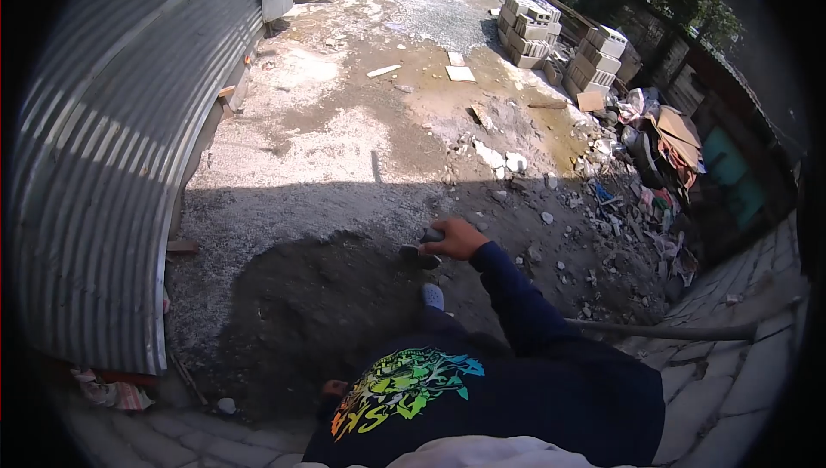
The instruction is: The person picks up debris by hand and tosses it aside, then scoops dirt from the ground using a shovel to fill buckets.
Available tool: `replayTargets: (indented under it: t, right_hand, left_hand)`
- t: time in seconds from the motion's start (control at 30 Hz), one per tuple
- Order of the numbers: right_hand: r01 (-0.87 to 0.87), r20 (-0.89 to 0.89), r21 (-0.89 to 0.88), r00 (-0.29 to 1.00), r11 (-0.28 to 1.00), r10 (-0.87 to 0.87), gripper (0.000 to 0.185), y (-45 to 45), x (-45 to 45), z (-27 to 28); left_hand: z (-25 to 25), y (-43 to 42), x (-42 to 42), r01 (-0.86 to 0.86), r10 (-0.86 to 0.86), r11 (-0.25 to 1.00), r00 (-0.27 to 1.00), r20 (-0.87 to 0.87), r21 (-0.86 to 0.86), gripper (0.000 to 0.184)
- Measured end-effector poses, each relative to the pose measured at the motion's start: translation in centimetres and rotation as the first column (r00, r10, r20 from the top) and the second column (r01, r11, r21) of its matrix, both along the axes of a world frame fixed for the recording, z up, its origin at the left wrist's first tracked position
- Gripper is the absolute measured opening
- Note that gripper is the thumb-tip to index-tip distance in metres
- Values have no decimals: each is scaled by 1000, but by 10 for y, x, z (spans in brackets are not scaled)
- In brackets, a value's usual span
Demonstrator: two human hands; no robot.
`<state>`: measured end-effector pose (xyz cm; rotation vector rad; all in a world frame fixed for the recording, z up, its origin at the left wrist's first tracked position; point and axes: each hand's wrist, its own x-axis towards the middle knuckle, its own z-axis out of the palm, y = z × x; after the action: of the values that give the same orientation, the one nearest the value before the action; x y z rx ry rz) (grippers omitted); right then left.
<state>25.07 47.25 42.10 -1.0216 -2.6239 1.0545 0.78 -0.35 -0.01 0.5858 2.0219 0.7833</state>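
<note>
At the centre, my right hand (pixel 456 238) is closed around the dark handle of a small tool (pixel 420 255), which looks like a trowel. The tool is held over the right edge of a heap of dark, damp sand (pixel 318 304). Low in the view, my left hand (pixel 334 388) shows only in part beside my dark printed shirt; its fingers are too small and shaded to make out. A shoe with light dots (pixel 433 297) stands just below the tool.
A corrugated metal wall (pixel 103 158) runs along the left. Concrete blocks (pixel 527 33) are stacked at the back right. Rubble and rubbish (pixel 645 201) lie at the right, above a long pole (pixel 671 331). Pale gravel spreads beyond the sand.
</note>
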Motion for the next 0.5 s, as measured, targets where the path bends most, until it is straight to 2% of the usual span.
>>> replayTargets:
  t: [0.07, 0.17, 0.3, 0.37, 0.43, 0.47, 0.5]
  right_hand:
    - [10, 21, 35, 1000, 999, -10, 49, -6, 6, 5]
    - [4, 31, 2, 1000, 1000, -4, 49, -5, 12, 0]
    - [-33, 16, -12, 999, 999, 33, 49, 10, 13, 6]
    - [2, -32, -165, 999, 986, -7, 46, 23, 10, 4]
    - [-15, -5, -115, 1000, 993, 15, 46, 34, 6, 5]
    - [-24, 30, -64, 999, 998, 26, 45, 39, 5, 5]
    - [-31, 23, -67, 999, 997, 33, 45, 42, 5, 7]
  left_hand:
    - [8, 6, 7, -113, 113, 993, 994, -2, -21, 28]
    - [67, 24, -4, -59, 59, 997, 998, -9, 43, 28]
    - [64, 35, 3, -168, 169, 983, 985, -12, 72, 26]
    - [71, 38, 9, -103, 108, 992, 992, -62, 69, 26]
    - [23, 25, 3, -59, 48, 996, 987, 155, 67, 27]
    - [16, 25, 4, -38, 21, 997, 966, 259, 61, 27]
    - [18, 24, 9, -58, 47, 998, 960, 278, 31, 27]
